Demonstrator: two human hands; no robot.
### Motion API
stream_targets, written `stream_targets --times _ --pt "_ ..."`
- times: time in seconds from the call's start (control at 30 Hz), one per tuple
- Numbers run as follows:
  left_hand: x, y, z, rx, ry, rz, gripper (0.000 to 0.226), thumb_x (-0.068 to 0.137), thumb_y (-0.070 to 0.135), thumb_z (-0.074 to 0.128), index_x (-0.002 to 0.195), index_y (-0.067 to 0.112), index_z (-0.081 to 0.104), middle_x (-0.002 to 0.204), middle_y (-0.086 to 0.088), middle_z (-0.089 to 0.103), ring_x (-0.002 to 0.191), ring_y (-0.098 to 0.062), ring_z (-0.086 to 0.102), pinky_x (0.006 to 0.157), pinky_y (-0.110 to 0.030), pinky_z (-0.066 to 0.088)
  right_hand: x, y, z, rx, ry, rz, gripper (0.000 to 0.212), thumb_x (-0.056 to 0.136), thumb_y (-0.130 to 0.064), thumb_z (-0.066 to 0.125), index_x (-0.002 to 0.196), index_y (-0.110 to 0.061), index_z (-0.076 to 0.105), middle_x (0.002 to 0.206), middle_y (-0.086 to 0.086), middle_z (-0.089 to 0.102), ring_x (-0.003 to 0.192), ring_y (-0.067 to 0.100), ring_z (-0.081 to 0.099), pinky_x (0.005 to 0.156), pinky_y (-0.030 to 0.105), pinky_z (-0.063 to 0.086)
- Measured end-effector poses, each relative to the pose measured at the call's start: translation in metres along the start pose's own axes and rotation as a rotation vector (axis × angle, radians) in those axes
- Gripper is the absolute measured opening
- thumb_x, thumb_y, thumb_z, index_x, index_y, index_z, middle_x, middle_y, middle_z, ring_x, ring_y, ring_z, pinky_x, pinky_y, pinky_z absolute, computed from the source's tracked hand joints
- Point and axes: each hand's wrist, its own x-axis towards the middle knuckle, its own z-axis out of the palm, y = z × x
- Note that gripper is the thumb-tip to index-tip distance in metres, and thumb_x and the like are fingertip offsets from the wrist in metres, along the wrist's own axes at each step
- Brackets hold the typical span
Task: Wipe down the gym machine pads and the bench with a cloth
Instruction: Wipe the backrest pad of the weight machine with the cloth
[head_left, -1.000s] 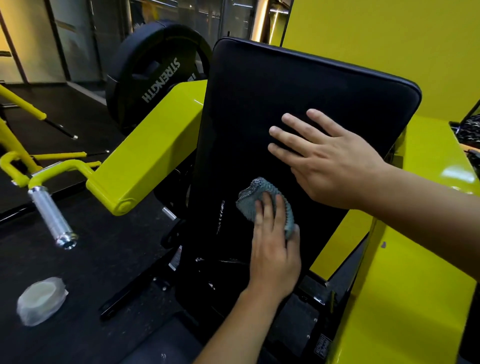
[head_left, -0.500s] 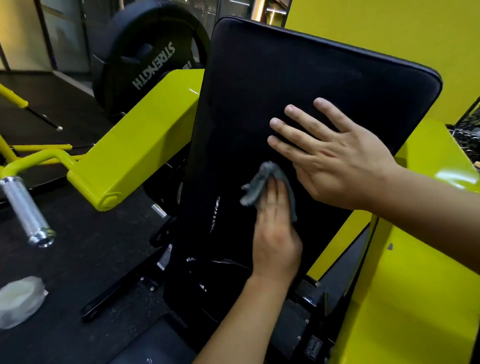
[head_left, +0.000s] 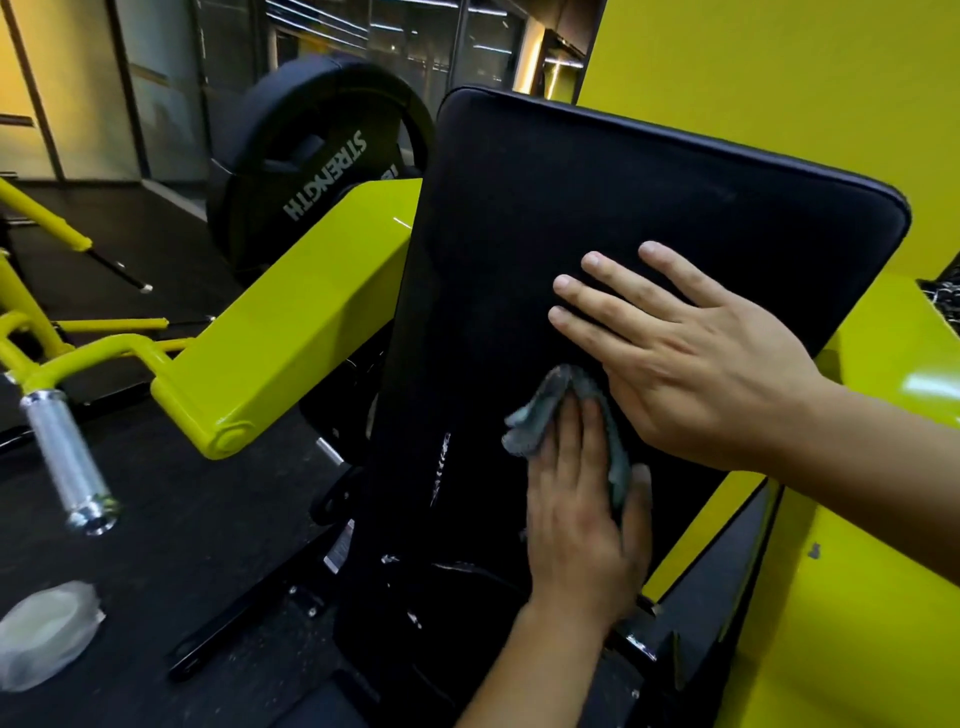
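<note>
The dark floor (head_left: 156, 519) bears the yellow machine frame (head_left: 291, 332) and, blurred, perhaps a tape roll (head_left: 44, 631).

One black pad (head_left: 597, 218), filling the centre. One grey cloth (head_left: 550, 410), at about 6 o'clock from the pad's middle. Two hands: right hand (head_left: 691, 353) at 3 o'clock, left hand (head_left: 582, 525) at 6 o'clock. One black weight plate (head_left: 311, 171) at 10 o'clock. One chrome handle (head_left: 67, 462) at 9 o'clock. One roll in clear wrap (head_left: 41, 634) at 8 o'clock, on the floor.
</note>
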Motion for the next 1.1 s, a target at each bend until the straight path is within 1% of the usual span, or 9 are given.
stream_targets --times 0.13,0.27,0.43,0.57,0.63,0.77,0.9,1.0,1.1 --pt "0.104 -0.016 -0.025 0.042 0.162 -0.156 0.072 0.107 0.056 0.022 0.163 0.010 0.017 0.172 -0.008 0.012 0.159 -0.017 0.003 0.129 -0.043 0.011 0.001 -0.001 -0.001 0.031 0.014 0.022 0.063 0.102 -0.031 0.033 0.161 -0.011 0.029 0.169 0.010 0.022 0.159 0.030 0.013 0.128 0.054 0.013" --pt "0.148 -0.028 -0.042 0.089 0.132 -0.129 0.063 0.110 0.043 0.026 0.165 0.020 0.005 0.173 0.001 -0.003 0.159 -0.014 -0.011 0.127 -0.030 -0.008 0.002 -0.003 -0.002 0.076 0.054 0.045 0.062 0.102 -0.029 0.036 0.161 -0.008 0.030 0.168 0.011 0.025 0.158 0.028 0.018 0.127 0.053 0.017" --pt "0.122 -0.051 -0.047 -0.003 0.148 -0.205 0.058 0.111 0.032 0.029 0.165 0.020 0.009 0.173 0.005 0.003 0.158 -0.005 -0.005 0.130 -0.034 0.002 0.017 -0.001 -0.006 0.092 0.060 0.072 0.062 0.101 -0.032 0.034 0.157 -0.007 0.040 0.166 0.013 0.032 0.157 0.029 0.022 0.128 0.048 0.017" --pt "0.098 -0.061 -0.050 -0.039 0.170 -0.324 0.058 0.111 0.029 0.032 0.165 0.023 0.012 0.173 0.008 0.005 0.157 -0.001 -0.003 0.131 -0.036 0.006 0.036 0.007 -0.005 0.001 0.015 0.037 0.064 0.102 -0.037 0.026 0.157 -0.008 0.038 0.166 0.012 0.031 0.157 0.029 0.019 0.129 0.048 0.012" --pt "0.107 -0.053 -0.049 -0.078 0.208 -0.346 0.058 0.109 0.030 0.033 0.164 0.020 0.016 0.173 0.005 0.007 0.158 -0.005 0.000 0.131 -0.038 0.007 0.043 0.010 -0.003 -0.039 0.003 0.013 0.065 0.102 -0.039 0.024 0.159 -0.009 0.035 0.167 0.011 0.028 0.158 0.028 0.017 0.129 0.048 0.010" --pt "0.150 -0.035 -0.052 -0.103 0.226 -0.235 0.059 0.108 0.028 0.036 0.163 0.011 0.023 0.172 -0.005 0.014 0.160 -0.017 0.004 0.130 -0.033 0.007 0.051 0.007 0.000 -0.069 -0.001 0.002 0.065 0.103 -0.039 0.021 0.161 -0.010 0.030 0.168 0.010 0.024 0.159 0.028 0.013 0.129 0.050 0.009" --pt "0.157 -0.048 -0.067 -0.045 0.170 -0.106 0.056 0.109 0.015 0.043 0.162 0.013 0.025 0.171 -0.001 0.020 0.159 -0.015 0.008 0.129 -0.027 0.011 0.051 0.008 0.001 -0.081 -0.001 0.003 0.065 0.104 -0.040 0.018 0.161 -0.010 0.028 0.169 0.009 0.022 0.159 0.028 0.011 0.129 0.051 0.008" --pt "0.146 -0.060 -0.074 -0.040 0.146 -0.119 0.059 0.105 0.002 0.043 0.161 0.014 0.030 0.170 0.002 0.024 0.158 -0.010 0.015 0.128 -0.032 0.021 0.051 0.007 0.001 -0.087 0.008 0.001 0.066 0.104 -0.040 0.019 0.161 -0.009 0.030 0.168 0.010 0.024 0.159 0.029 0.013 0.129 0.051 0.009" --pt "0.132 -0.061 -0.076 -0.011 0.152 -0.177 0.064 0.103 -0.004 0.041 0.161 0.018 0.029 0.170 0.003 0.024 0.158 -0.009 0.016 0.125 -0.018 0.019 0.051 0.007 0.001 -0.079 0.000 -0.007 0.066 0.104 -0.041 0.018 0.161 -0.010 0.029 0.168 0.010 0.023 0.159 0.029 0.012 0.129 0.052 0.009"
